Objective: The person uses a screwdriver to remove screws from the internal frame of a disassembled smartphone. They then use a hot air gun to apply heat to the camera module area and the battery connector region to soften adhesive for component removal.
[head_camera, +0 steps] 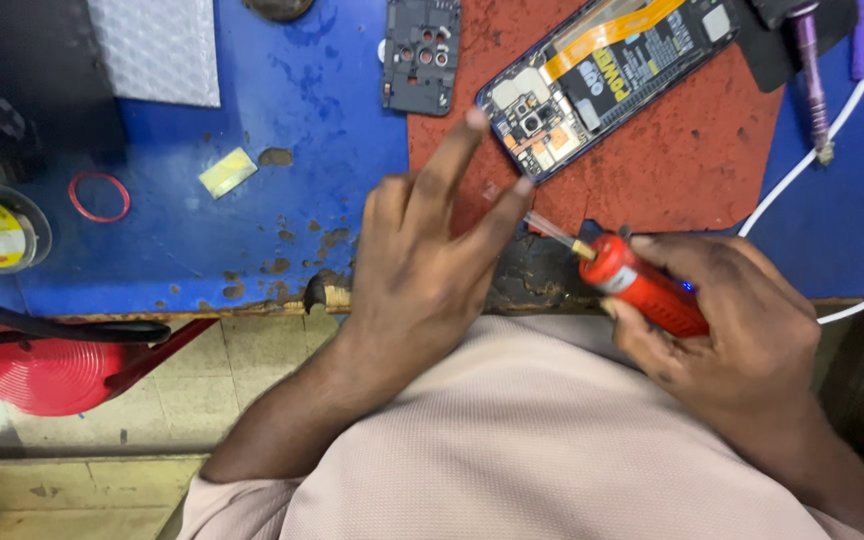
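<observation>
The blue bench (252, 200) carries a red mat (672, 160), and an opened phone (602, 75) lies tilted on it. Left of the phone sits a dark cover plate (421, 55). The right hand (742, 340) is wrapped around a red screwdriver (642, 285) at the bench edge, its tip pointing toward the phone. The left hand (422, 270) has fingers spread, one fingertip pinching near the bit (552, 232).

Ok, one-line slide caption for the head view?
Right hand holds a red electric screwdriver; left hand fingers its bit beside an opened phone.
</observation>
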